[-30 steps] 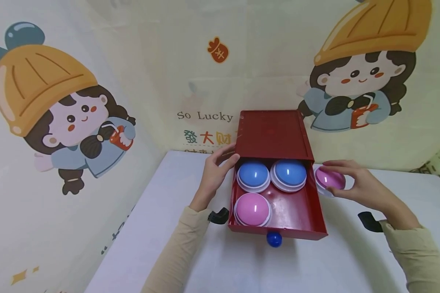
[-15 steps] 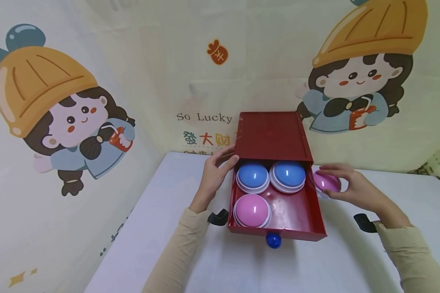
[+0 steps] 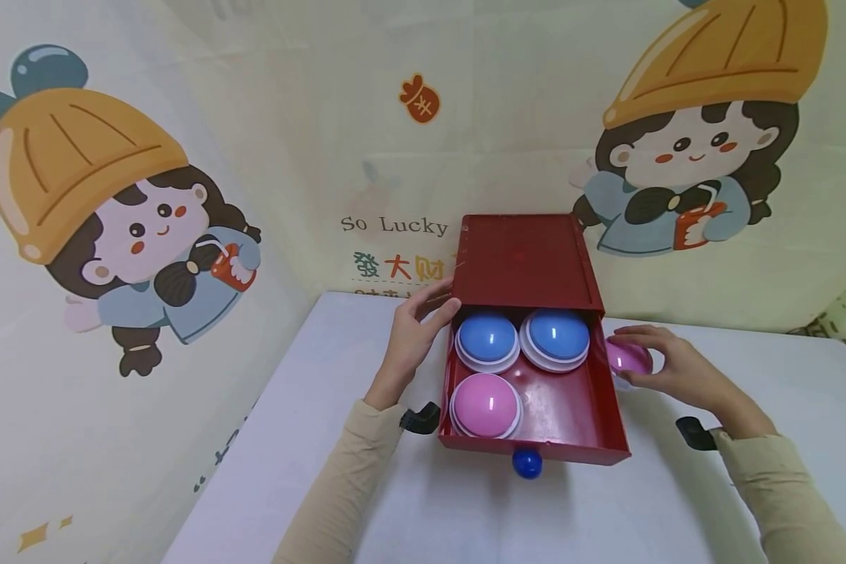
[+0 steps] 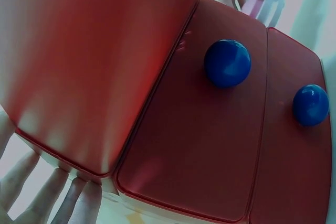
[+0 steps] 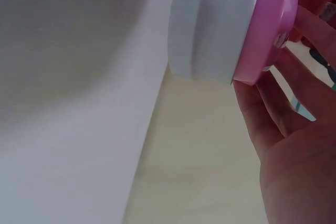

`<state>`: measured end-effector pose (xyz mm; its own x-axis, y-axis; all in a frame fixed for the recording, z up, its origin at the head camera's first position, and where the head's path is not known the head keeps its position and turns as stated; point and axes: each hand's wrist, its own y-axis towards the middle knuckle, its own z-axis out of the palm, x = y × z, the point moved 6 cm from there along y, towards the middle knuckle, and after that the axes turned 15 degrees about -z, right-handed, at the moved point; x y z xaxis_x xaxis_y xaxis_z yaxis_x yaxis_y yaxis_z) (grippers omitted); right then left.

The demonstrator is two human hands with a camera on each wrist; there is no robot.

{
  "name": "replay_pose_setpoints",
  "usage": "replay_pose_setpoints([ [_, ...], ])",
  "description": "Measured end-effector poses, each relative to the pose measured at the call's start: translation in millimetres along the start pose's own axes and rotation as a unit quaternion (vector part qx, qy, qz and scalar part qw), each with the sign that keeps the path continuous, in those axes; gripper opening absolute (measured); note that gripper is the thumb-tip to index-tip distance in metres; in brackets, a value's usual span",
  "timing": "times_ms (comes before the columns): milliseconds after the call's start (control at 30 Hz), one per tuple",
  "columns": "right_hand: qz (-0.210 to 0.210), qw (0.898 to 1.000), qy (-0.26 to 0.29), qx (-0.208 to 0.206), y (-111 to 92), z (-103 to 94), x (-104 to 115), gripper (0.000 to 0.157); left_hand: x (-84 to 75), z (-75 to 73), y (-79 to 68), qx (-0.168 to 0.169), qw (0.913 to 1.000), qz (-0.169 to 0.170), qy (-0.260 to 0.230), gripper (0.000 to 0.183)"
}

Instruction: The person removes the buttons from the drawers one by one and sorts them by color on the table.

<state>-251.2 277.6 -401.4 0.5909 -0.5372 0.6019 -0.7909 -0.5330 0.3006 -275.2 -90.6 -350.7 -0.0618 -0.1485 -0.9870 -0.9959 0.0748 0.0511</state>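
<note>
A red drawer cabinet (image 3: 525,258) stands with its top drawer (image 3: 560,419) pulled out. Inside that drawer sit two blue push buttons (image 3: 487,337) at the back and a pink push button (image 3: 486,404) at the front left, all on white bases. My left hand (image 3: 409,337) rests on the cabinet's left side, fingers extended and thumb near its front edge. Just right of the cabinet, my right hand (image 3: 684,372) grips another pink push button (image 5: 270,24) by its dome between fingers and thumb. Part of this button hides behind the drawer's right wall in the head view.
A blue knob (image 3: 527,463) projects from the open drawer's front. Two lower drawers, each with a blue knob (image 4: 227,63), show pushed in. Behind the white table (image 3: 366,501) rises a printed cloth backdrop (image 3: 310,117).
My right hand has moved slightly left with the pink button, closer to the cabinet's right side, so more of it is hidden. My left hand stays on the cabinet.
</note>
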Motion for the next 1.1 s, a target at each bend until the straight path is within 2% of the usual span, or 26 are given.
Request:
replay_pose_setpoints([
  [367,0.028,0.999,0.018,0.016,-3,13.4,-18,0.067,-0.1,-0.6,-1.3,0.000,1.0000,-0.001,-0.003,0.041],
  [800,0.027,0.999,0.021,0.017,-6,23.0,-30,0.065,1.2,0.1,0.2,0.001,1.0000,-0.003,-0.007,0.040],
  [1100,0.041,0.998,0.032,0.025,-6,31.0,-37,0.065,1.3,-0.1,-0.2,0.000,1.0000,0.003,-0.004,0.042],
])
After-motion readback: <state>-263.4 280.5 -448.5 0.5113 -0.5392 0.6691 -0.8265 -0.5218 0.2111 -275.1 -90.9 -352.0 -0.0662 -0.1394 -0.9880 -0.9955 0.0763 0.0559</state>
